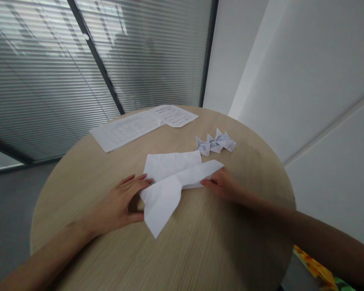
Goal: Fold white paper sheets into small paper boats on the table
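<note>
A white sheet of paper (pixel 163 201), creased and partly folded over, lies in front of me on the round table. Its lower left part comes down to a point, and a folded flap stretches to the right. My left hand (pixel 121 206) grips the paper's left side, fingers on top and thumb lower by the edge. At the right end my right hand (pixel 223 184) pinches the flap between thumb and fingers. Just beyond the paper sits a row of several small folded paper pieces (pixel 216 142) with pointed tips.
Printed sheets (pixel 130 128) lie near the far left edge of the round wooden table (pixel 176 258). Behind it stand a glass partition with blinds (pixel 157 60) and a white wall (pixel 315 81). Something orange and green (pixel 317 266) shows below at the lower right.
</note>
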`<state>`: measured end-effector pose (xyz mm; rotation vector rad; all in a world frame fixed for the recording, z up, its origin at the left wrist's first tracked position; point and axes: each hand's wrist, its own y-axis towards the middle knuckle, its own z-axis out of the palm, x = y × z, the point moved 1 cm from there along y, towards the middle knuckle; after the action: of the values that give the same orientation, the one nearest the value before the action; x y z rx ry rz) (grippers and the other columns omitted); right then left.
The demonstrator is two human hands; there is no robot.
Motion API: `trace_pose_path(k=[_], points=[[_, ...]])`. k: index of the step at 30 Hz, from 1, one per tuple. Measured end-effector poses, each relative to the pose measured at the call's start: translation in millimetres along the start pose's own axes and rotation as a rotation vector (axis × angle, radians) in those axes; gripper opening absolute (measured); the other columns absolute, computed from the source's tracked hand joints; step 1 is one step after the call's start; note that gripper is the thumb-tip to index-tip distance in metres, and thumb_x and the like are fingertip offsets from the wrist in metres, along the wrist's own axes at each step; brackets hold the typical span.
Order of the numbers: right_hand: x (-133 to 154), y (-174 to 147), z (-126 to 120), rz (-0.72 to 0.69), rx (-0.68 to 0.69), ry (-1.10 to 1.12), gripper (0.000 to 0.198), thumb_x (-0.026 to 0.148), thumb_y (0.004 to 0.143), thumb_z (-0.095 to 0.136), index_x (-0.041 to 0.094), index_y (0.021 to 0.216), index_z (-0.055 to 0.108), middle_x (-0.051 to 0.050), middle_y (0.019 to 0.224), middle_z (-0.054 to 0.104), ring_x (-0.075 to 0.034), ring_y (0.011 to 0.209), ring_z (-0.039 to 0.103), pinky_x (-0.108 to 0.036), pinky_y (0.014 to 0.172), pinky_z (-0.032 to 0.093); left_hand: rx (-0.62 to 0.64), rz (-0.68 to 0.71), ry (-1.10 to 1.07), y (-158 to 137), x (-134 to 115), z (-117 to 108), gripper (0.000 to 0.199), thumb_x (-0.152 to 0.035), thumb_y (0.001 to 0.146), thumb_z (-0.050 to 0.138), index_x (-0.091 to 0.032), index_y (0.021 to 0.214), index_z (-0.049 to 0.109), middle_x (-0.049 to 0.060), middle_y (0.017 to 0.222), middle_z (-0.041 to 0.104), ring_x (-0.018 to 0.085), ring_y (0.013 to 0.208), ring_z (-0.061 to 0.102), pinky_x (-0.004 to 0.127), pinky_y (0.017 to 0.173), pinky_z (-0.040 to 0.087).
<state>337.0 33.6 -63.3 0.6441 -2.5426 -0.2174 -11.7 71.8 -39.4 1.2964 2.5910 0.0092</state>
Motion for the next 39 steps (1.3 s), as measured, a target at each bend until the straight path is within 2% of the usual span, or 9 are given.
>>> trace_pose_path(k=[4,8,12,17,20,23,29,33,39], points=[[6,4,-6,0.051,-0.062,-0.026,0.043,0.037,0.094,0.054,0.019,0.055,0.058,-0.003,0.071,0.063,-0.021,0.081,0.06,-0.044,0.09,0.04,-0.07,-0.094,-0.047,8,-7,-4,0.036,-0.048,0.096,0.041,-0.023,0.112,0.062,0.006,0.125,0.067,0.028,0.117,0.061,0.045,0.103,0.046],[8,2,-6,0.133,-0.114,-0.065,0.036,0.037,0.089,0.063,0.019,0.057,0.059,-0.007,0.091,0.068,-0.025,0.095,0.06,-0.047,0.094,0.037,-0.141,-0.246,-0.119,16,-8,-9,0.048,-0.051,0.098,0.033,-0.021,0.079,0.066,0.004,0.096,0.072,0.024,0.093,0.066,0.038,0.085,0.053],[11,-1,-4,0.221,-0.18,-0.127,0.026,0.037,0.083,0.067,0.019,0.067,0.06,-0.011,0.11,0.066,-0.03,0.112,0.055,-0.054,0.103,0.031,-0.206,-0.336,-0.038,22,-3,-6,0.049,-0.057,0.093,0.043,-0.02,0.063,0.059,0.009,0.106,0.07,0.029,0.105,0.061,0.046,0.095,0.048],[17,8,-5,0.165,-0.157,-0.226,0.062,0.028,0.076,0.068,0.016,0.133,0.049,-0.021,0.153,0.034,-0.039,0.143,0.024,-0.059,0.112,0.022,-0.236,-0.26,0.171,30,-9,-3,0.035,-0.032,0.091,0.048,-0.022,0.123,0.058,0.011,0.148,0.045,0.036,0.138,0.037,0.056,0.109,0.036],[22,16,-3,-0.011,0.111,-0.256,0.066,0.023,0.081,0.058,0.017,0.145,0.042,-0.018,0.159,0.027,-0.036,0.149,0.014,-0.059,0.117,0.01,-0.04,-0.025,0.226,40,-19,-5,0.063,-0.007,0.087,0.039,-0.033,0.144,0.044,0.003,0.162,0.026,0.032,0.147,0.024,0.057,0.116,0.024],[30,15,-2,-0.076,0.28,-0.254,0.059,0.03,0.09,0.05,0.018,0.147,0.042,-0.019,0.156,0.034,-0.034,0.146,0.025,-0.059,0.116,0.012,0.17,0.097,0.21,49,-24,-7,0.07,-0.003,0.084,0.038,-0.041,0.142,0.045,-0.004,0.157,0.036,0.026,0.143,0.036,0.054,0.116,0.027],[66,1,-10,-0.148,0.236,-0.198,0.056,0.06,0.089,0.054,0.018,0.125,0.061,-0.018,0.128,0.062,-0.033,0.117,0.056,-0.053,0.101,0.035,0.077,-0.079,0.197,52,-36,-1,0.035,-0.034,0.096,0.043,-0.022,0.119,0.066,0.009,0.132,0.064,0.03,0.125,0.056,0.051,0.106,0.043],[76,14,-9,-0.219,0.251,-0.156,0.04,0.052,0.094,0.053,0.016,0.1,0.069,-0.01,0.096,0.071,-0.025,0.094,0.064,-0.042,0.089,0.044,0.048,-0.1,0.171,49,-48,17,0.065,-0.063,0.094,0.039,-0.015,0.137,0.052,0.017,0.151,0.044,0.039,0.141,0.037,0.058,0.112,0.033],[39,38,7,-0.311,0.198,-0.182,0.074,0.056,0.092,0.053,0.008,0.146,0.039,-0.022,0.153,0.038,-0.031,0.144,0.031,-0.05,0.117,0.024,0.136,0.039,0.154,46,-39,26,0.087,-0.072,0.091,0.034,-0.019,0.157,0.013,0.015,0.162,0.019,0.036,0.15,0.014,0.057,0.119,0.014]])
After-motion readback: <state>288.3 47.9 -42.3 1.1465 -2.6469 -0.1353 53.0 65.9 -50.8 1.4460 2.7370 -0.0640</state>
